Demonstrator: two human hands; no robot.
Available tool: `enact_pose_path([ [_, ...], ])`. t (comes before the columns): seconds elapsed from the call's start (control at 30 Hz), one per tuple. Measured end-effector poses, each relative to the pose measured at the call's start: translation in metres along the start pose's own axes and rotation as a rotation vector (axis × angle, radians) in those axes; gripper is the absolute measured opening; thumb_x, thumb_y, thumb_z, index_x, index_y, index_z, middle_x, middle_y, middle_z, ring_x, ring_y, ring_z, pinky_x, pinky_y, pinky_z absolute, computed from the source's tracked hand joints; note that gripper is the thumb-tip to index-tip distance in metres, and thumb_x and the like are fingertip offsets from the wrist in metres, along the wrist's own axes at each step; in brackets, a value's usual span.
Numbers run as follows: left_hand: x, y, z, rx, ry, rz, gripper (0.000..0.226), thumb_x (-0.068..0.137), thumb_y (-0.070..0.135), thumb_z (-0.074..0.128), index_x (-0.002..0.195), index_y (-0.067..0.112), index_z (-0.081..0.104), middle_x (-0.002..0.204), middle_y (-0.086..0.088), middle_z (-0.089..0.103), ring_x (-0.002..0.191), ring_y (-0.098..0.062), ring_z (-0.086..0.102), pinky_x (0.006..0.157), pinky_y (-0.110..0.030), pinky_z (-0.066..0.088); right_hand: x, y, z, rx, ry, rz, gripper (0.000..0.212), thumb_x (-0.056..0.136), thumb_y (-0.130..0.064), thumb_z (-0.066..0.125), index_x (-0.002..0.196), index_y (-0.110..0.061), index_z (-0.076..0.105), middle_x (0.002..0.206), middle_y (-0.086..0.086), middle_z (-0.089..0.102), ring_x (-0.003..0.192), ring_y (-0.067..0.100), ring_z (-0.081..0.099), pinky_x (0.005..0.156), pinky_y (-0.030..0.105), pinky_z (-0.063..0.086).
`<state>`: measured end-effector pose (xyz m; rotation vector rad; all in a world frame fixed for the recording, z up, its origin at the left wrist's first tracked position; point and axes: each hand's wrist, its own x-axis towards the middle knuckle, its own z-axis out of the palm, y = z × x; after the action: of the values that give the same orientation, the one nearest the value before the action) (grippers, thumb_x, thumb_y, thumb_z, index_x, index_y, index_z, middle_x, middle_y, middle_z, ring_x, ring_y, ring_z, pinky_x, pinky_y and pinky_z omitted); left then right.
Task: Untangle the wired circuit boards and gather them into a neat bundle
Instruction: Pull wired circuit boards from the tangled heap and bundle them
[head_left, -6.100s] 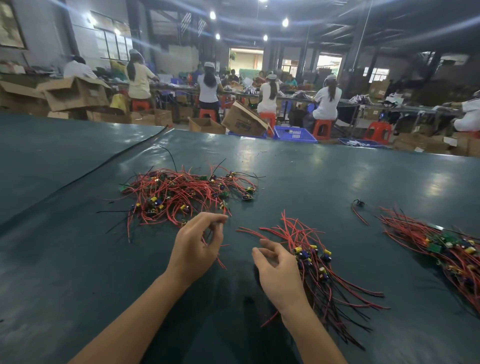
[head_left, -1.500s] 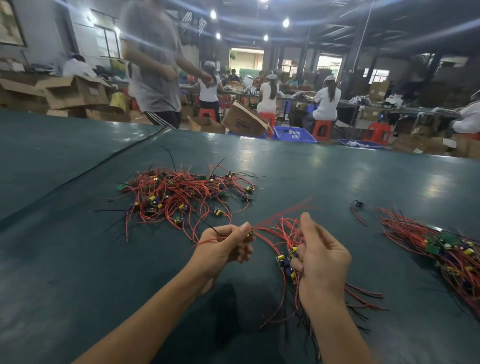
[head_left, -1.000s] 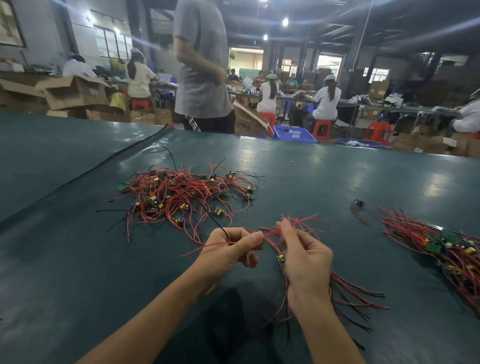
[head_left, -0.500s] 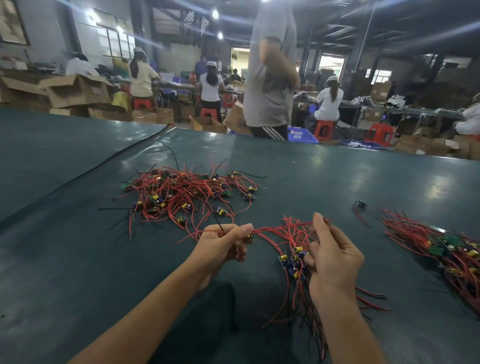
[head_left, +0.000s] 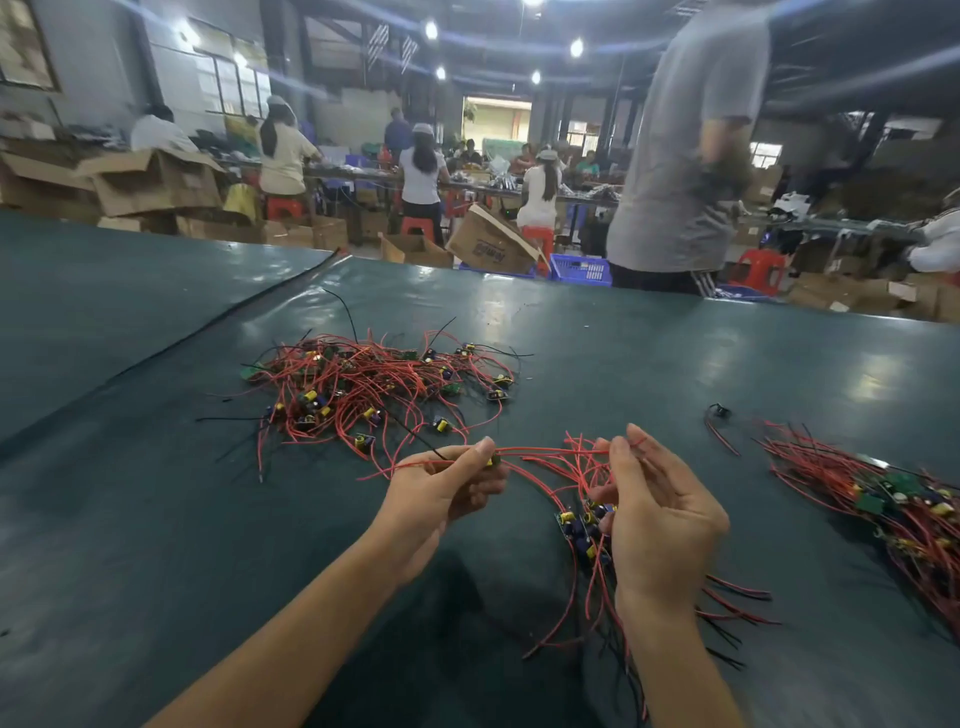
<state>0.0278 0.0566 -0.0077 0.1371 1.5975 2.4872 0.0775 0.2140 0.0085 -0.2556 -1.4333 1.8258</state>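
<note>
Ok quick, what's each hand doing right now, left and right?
Left hand: closed, pinching one wired board and its red wires.
Right hand: fingers curled, holding the bundle of wired boards.

Six seconds back both grips sat low on the tabletop (head_left: 156, 519), bundle (head_left: 582, 525) lying flat beside them. Now the left grip (head_left: 441, 493) is up, pinching one small board (head_left: 492, 460), and the right grip (head_left: 660, 514) has the bundle's board end lifted by its palm. A red wire (head_left: 545, 451) now runs straight between the two. Also a person in a grey shirt (head_left: 680, 156) turned up at upper left and crossed to upper right.
</note>
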Motion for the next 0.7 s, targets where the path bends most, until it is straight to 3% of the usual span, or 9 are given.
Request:
enact_pose_path([
  [0.17, 0.003, -0.001, -0.003, -0.188, 0.148, -0.063, 0.028, 0.069, 0.03, 0.073, 0.084, 0.007, 0.068, 0.075, -0.005, 0.073, 0.058, -0.009, 0.067, 0.05, -0.017, 0.053, -0.008, -0.004, 0.002, 0.0, -0.188, -0.029, 0.006, 0.089, -0.009, 0.069, 0.087, -0.012, 0.074, 0.074, 0.004, 0.075, 0.041, 0.013, 0.057, 0.036, 0.018, 0.04],
  [0.27, 0.006, 0.001, -0.003, -0.208, 0.165, -0.07, 0.032, 0.071, 0.039, 0.068, 0.086, 0.011, 0.064, 0.077, -0.002, 0.073, 0.059, -0.011, 0.068, 0.049, -0.018, 0.052, -0.009, -0.005, 0.0, 0.061, -0.307, -0.001, 0.029, 0.095, -0.036, 0.058, 0.09, -0.012, 0.073, 0.08, 0.01, 0.076, 0.046, 0.018, 0.06, 0.037, 0.021, 0.042],
  [0.33, 0.006, 0.002, -0.005, -0.223, 0.09, -0.103, 0.037, 0.072, 0.046, 0.064, 0.09, 0.013, 0.063, 0.081, -0.002, 0.072, 0.062, -0.013, 0.068, 0.053, -0.021, 0.052, -0.008, -0.005, -0.001, 0.113, -0.321, 0.105, 0.051, 0.094, -0.053, 0.044, 0.093, -0.011, 0.073, 0.081, 0.014, 0.075, 0.048, 0.019, 0.06, 0.038, 0.023, 0.042],
  [0.4, 0.004, 0.004, -0.008, -0.215, -0.011, -0.167, 0.036, 0.07, 0.051, 0.066, 0.081, 0.017, 0.064, 0.078, 0.0, 0.07, 0.064, -0.013, 0.067, 0.059, -0.024, 0.053, -0.006, -0.003, -0.001, 0.126, -0.322, 0.213, 0.063, 0.092, -0.064, 0.042, 0.092, -0.009, 0.074, 0.077, 0.013, 0.074, 0.048, 0.017, 0.057, 0.038, 0.023, 0.041],
  [0.47, 0.0, 0.006, -0.008, -0.156, -0.134, -0.23, 0.035, 0.067, 0.053, 0.069, 0.07, 0.019, 0.066, 0.072, 0.0, 0.065, 0.065, -0.014, 0.063, 0.066, -0.028, 0.051, -0.007, -0.001, 0.002, 0.074, -0.348, 0.291, 0.06, 0.084, -0.062, 0.046, 0.084, -0.01, 0.076, 0.065, 0.006, 0.067, 0.042, 0.013, 0.048, 0.036, 0.022, 0.035],
  [0.57, -0.008, 0.006, -0.006, -0.042, -0.316, -0.309, 0.04, 0.073, 0.051, 0.073, 0.069, 0.013, 0.061, 0.066, -0.002, 0.058, 0.059, -0.017, 0.057, 0.063, -0.029, 0.048, -0.015, 0.002, 0.01, -0.078, -0.47, 0.323, 0.046, 0.076, -0.056, 0.059, 0.072, -0.013, 0.078, 0.052, 0.0, 0.048, 0.037, 0.008, 0.033, 0.036, 0.017, 0.026],
  [0.63, -0.01, 0.003, -0.005, 0.025, -0.429, -0.331, 0.051, 0.074, 0.055, 0.074, 0.08, 0.004, 0.069, 0.073, -0.011, 0.056, 0.067, -0.024, 0.054, 0.064, -0.029, 0.046, -0.023, 0.002, 0.014, -0.146, -0.576, 0.283, 0.038, 0.076, -0.049, 0.063, 0.058, -0.018, 0.074, 0.047, -0.004, 0.041, 0.039, 0.005, 0.032, 0.039, 0.016, 0.027],
  [0.7, -0.012, 0.003, -0.006, 0.105, -0.532, -0.314, 0.057, 0.069, 0.064, 0.074, 0.083, 0.009, 0.073, 0.074, -0.01, 0.059, 0.069, -0.024, 0.055, 0.066, -0.028, 0.047, -0.029, 0.002, 0.016, -0.157, -0.628, 0.291, 0.037, 0.077, -0.045, 0.064, 0.049, -0.021, 0.069, 0.042, -0.01, 0.048, 0.037, 0.0, 0.039, 0.041, 0.011, 0.032],
])
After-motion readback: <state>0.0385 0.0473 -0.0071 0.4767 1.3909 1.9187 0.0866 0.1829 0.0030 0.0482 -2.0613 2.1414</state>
